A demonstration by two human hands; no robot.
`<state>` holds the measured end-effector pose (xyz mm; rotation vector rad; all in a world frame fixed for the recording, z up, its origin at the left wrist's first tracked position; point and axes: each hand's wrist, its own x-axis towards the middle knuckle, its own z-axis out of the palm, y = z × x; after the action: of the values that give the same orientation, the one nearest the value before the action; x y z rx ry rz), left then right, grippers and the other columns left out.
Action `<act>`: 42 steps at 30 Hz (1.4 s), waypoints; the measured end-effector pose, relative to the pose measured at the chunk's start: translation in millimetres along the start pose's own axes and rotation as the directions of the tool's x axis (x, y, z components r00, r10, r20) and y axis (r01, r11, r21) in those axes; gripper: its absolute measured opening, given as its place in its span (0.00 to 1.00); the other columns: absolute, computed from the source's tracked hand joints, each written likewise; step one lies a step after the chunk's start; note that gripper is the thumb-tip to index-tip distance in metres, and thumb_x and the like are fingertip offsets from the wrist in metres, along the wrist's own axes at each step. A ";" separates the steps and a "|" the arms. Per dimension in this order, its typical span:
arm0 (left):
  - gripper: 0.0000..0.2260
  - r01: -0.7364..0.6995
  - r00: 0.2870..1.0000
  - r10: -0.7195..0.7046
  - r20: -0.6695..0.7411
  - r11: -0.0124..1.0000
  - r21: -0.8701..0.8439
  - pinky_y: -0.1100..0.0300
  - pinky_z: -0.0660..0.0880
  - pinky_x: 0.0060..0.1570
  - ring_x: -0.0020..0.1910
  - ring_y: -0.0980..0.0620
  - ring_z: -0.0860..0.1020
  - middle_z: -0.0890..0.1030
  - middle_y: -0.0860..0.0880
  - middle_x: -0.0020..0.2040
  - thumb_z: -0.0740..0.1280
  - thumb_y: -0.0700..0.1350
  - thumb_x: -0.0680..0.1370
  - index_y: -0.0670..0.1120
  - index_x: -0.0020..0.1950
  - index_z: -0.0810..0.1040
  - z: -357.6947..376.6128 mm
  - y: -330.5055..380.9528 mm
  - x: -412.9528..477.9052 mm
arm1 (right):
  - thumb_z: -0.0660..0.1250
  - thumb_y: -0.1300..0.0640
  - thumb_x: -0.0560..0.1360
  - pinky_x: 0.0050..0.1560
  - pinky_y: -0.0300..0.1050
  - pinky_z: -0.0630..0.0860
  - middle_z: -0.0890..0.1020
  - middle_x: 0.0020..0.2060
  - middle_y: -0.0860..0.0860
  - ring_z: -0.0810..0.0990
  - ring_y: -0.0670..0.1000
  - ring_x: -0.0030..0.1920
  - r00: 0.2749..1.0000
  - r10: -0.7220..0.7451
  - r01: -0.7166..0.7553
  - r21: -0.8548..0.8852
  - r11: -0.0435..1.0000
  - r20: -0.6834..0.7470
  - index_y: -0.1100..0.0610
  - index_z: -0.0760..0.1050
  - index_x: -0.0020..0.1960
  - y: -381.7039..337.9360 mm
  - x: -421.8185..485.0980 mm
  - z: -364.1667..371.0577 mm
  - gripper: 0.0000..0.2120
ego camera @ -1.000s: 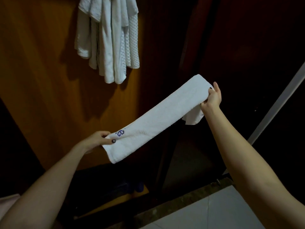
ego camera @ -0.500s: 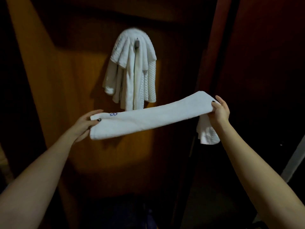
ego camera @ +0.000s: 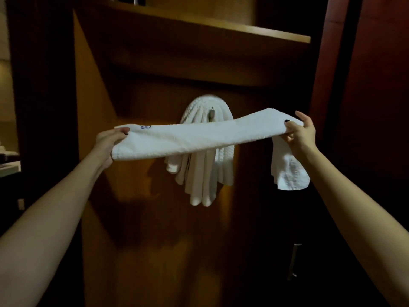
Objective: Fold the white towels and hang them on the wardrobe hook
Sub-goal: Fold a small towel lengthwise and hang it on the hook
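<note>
Folded towel (ego camera: 199,140) stretches level before the dim wardrobe panel (ego camera: 132,218) and hooked towels (ego camera: 199,185); our left hand (ego camera: 108,142) and right hand (ego camera: 301,136) grip its ends.

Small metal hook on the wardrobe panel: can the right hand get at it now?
Probably yes: the small metal hook shows bare above the held folded white towel, amid hung white towels, with nothing blocking it. The right hand grips that towel's end, though.
</note>
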<state>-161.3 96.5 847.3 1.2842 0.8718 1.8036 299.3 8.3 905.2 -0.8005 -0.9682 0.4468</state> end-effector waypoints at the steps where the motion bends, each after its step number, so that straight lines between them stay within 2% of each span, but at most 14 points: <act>1: 0.10 -0.018 1.000 0.019 0.007 1.000 -0.015 0.68 0.78 0.34 0.37 0.57 0.82 0.83 0.50 0.38 0.64 0.33 0.76 0.47 0.44 0.80 0.3 4.8 9.0 | 0.63 0.68 0.77 0.47 0.45 0.82 0.72 0.59 0.60 0.79 0.53 0.52 1.000 0.002 -0.002 0.005 1.000 0.010 0.60 0.65 0.71 -0.2 10.2 5.5 0.23; 5: 0.09 -0.045 0.998 0.047 0.035 0.997 -0.055 0.68 0.78 0.37 0.38 0.59 0.82 0.81 0.49 0.47 0.67 0.36 0.76 0.47 0.52 0.80 2.1 20.6 50.1 | 0.62 0.69 0.77 0.44 0.44 0.82 0.74 0.56 0.62 0.78 0.58 0.55 0.998 -0.017 0.016 0.010 1.000 0.054 0.66 0.67 0.67 1.2 51.3 30.4 0.18; 9: 0.15 -0.075 0.997 0.076 0.003 0.983 -0.166 0.64 0.79 0.42 0.45 0.53 0.80 0.80 0.46 0.51 0.66 0.38 0.77 0.43 0.64 0.76 8.9 36.8 88.9 | 0.62 0.69 0.77 0.45 0.44 0.82 0.75 0.51 0.60 0.80 0.54 0.49 0.995 -0.060 0.058 0.034 0.998 0.079 0.69 0.68 0.66 1.3 89.6 60.1 0.18; 17: 0.14 -0.062 0.997 0.046 -0.066 0.960 -0.273 0.64 0.77 0.53 0.48 0.54 0.80 0.82 0.46 0.50 0.63 0.38 0.79 0.40 0.65 0.74 36.2 58.5 157.4 | 0.63 0.70 0.77 0.39 0.40 0.82 0.75 0.48 0.61 0.80 0.54 0.45 0.991 -0.075 0.065 0.090 0.994 0.114 0.72 0.67 0.67 -4.7 165.4 107.5 0.19; 20: 0.08 -0.014 0.997 -0.009 -0.077 0.958 -0.288 0.62 0.74 0.58 0.38 0.60 0.79 0.84 0.55 0.39 0.60 0.38 0.80 0.47 0.55 0.76 49.7 52.0 171.1 | 0.64 0.70 0.77 0.39 0.40 0.82 0.75 0.46 0.60 0.80 0.55 0.46 0.992 -0.051 0.043 0.067 0.997 0.112 0.72 0.67 0.66 13.0 171.1 111.6 0.18; 22: 0.11 0.028 0.983 -0.087 -0.163 0.942 -0.333 0.65 0.73 0.57 0.33 0.59 0.81 0.84 0.49 0.47 0.61 0.37 0.80 0.41 0.62 0.75 51.2 34.8 174.6 | 0.63 0.70 0.77 0.40 0.41 0.82 0.76 0.47 0.63 0.81 0.56 0.46 0.994 -0.008 0.004 0.038 0.999 0.110 0.72 0.70 0.61 32.1 167.4 106.9 0.14; 24: 0.16 0.110 0.985 -0.146 -0.094 0.941 -0.320 0.61 0.75 0.58 0.42 0.54 0.82 0.82 0.42 0.52 0.64 0.35 0.79 0.39 0.67 0.73 48.7 11.5 169.1 | 0.62 0.70 0.77 0.45 0.45 0.83 0.78 0.50 0.67 0.82 0.59 0.48 0.993 0.033 -0.033 0.002 0.999 0.112 0.74 0.73 0.57 53.5 159.3 97.5 0.10; 27: 0.18 0.195 0.979 -0.205 -0.021 0.954 -0.226 0.57 0.72 0.63 0.54 0.48 0.79 0.77 0.38 0.61 0.64 0.33 0.77 0.37 0.68 0.72 40.2 -29.1 153.6 | 0.62 0.66 0.79 0.45 0.45 0.83 0.81 0.43 0.63 0.85 0.55 0.39 0.992 0.076 -0.071 -0.052 0.996 0.103 0.73 0.75 0.56 83.9 141.8 86.5 0.11; 29: 0.18 0.232 0.971 -0.235 -0.042 0.970 -0.076 0.58 0.72 0.59 0.64 0.43 0.74 0.73 0.37 0.67 0.62 0.36 0.79 0.36 0.69 0.70 42.2 -56.3 142.5 | 0.61 0.62 0.80 0.41 0.43 0.83 0.81 0.41 0.62 0.85 0.52 0.35 0.989 0.101 -0.093 -0.075 0.993 0.110 0.71 0.75 0.55 103.0 124.5 86.3 0.11; 31: 0.17 0.280 0.960 -0.280 -0.012 0.960 0.003 0.59 0.74 0.54 0.67 0.42 0.72 0.72 0.38 0.68 0.62 0.39 0.80 0.37 0.69 0.70 48.5 -80.9 130.8 | 0.59 0.58 0.82 0.40 0.45 0.83 0.81 0.41 0.62 0.84 0.52 0.35 0.982 0.132 -0.121 -0.084 0.989 0.136 0.69 0.76 0.54 121.8 103.8 90.6 0.13; 33: 0.17 0.346 0.937 -0.343 0.065 0.937 -0.049 0.62 0.77 0.46 0.60 0.45 0.78 0.76 0.39 0.65 0.61 0.37 0.79 0.37 0.69 0.70 54.4 -107.5 116.7 | 0.58 0.55 0.83 0.42 0.48 0.83 0.83 0.42 0.61 0.85 0.55 0.39 0.974 0.161 -0.150 -0.076 0.986 0.158 0.64 0.76 0.50 136.5 81.7 94.3 0.13; 37: 0.12 0.441 0.897 -0.417 0.146 0.862 -0.248 0.68 0.78 0.36 0.36 0.55 0.83 0.84 0.43 0.42 0.58 0.29 0.78 0.32 0.60 0.73 67.4 -143.3 89.9 | 0.60 0.53 0.82 0.37 0.44 0.82 0.85 0.41 0.56 0.86 0.54 0.38 0.975 0.109 -0.088 -0.116 0.989 0.196 0.60 0.76 0.53 141.4 55.8 94.0 0.12; 40: 0.09 0.515 0.856 -0.499 0.135 0.799 -0.312 0.64 0.79 0.36 0.32 0.52 0.81 0.80 0.39 0.39 0.55 0.27 0.77 0.30 0.53 0.74 77.3 -165.8 73.8 | 0.62 0.55 0.81 0.29 0.37 0.77 0.83 0.34 0.53 0.82 0.46 0.30 0.973 -0.015 0.099 -0.357 0.929 0.230 0.59 0.77 0.59 133.8 47.1 88.8 0.12; 42: 0.15 0.544 0.837 -0.534 0.121 0.791 -0.280 0.62 0.78 0.40 0.38 0.49 0.80 0.80 0.38 0.43 0.56 0.27 0.77 0.28 0.63 0.69 84.0 -176.5 64.4 | 0.64 0.55 0.79 0.33 0.38 0.77 0.82 0.37 0.49 0.80 0.41 0.33 0.962 -0.118 0.237 -0.539 0.808 0.247 0.55 0.78 0.61 128.3 43.2 84.0 0.12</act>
<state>-62.8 247.9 748.6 0.7597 0.7995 1.3780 250.2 152.1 857.2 -1.2008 -1.3868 0.0629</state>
